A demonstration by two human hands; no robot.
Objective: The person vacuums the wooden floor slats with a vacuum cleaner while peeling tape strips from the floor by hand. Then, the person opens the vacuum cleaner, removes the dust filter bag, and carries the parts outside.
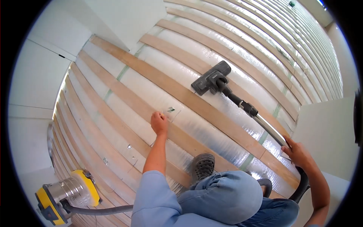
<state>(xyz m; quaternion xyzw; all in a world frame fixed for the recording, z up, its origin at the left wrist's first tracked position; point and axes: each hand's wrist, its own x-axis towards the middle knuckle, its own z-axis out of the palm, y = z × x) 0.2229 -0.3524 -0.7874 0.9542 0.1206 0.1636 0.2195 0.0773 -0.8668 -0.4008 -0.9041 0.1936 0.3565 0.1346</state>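
My right hand (299,154) is wrapped round the metal tube of a vacuum cleaner wand (270,129). At the wand's far end, the black floor head (211,78) rests across the wooden strips and silvery sheeting. My left hand (159,123) reaches down to a wooden strip (181,133), its fingers closed in a pinch. A small yellowish bit shows at the fingertips, too small to name. Just beyond them, a torn green-and-white scrap (171,109) lies on the silvery sheeting.
A yellow-and-steel vacuum cleaner (70,193) stands at lower left, its ribbed hose (102,210) running toward me. Parallel wooden strips cross the floor over foil sheeting (211,138). My shoe (202,166) is between my hands. White panels (41,72) border the left; another panel (325,132) stands right.
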